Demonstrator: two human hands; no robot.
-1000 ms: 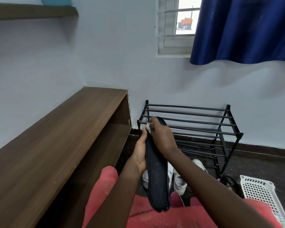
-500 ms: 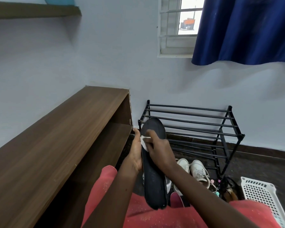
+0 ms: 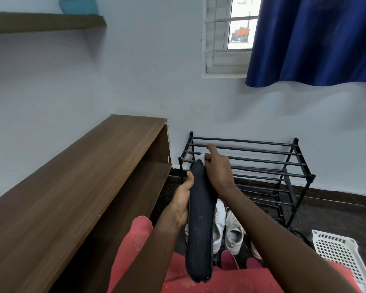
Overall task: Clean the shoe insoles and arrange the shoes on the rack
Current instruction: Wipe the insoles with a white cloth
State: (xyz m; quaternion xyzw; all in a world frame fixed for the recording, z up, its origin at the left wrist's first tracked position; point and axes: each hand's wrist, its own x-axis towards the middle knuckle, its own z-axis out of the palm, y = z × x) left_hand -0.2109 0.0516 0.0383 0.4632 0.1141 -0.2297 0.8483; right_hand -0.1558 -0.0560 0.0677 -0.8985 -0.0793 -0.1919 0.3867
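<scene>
A long black foam insole (image 3: 200,225) is held lengthwise in front of the black metal-barred shoe rack (image 3: 312,177), gripped at its left edge by the curled left hand (image 3: 183,200). A small white wipe (image 3: 202,161) is pinched at its far tip by the right hand (image 3: 217,169).

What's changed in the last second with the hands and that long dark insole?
The right hand, pinching a small white wipe, slid it down the long dark shoe insole, then back up to its far tip. The left hand still grips the insole's left edge; the black metal rack and white shoes on the floor stayed put.
</scene>
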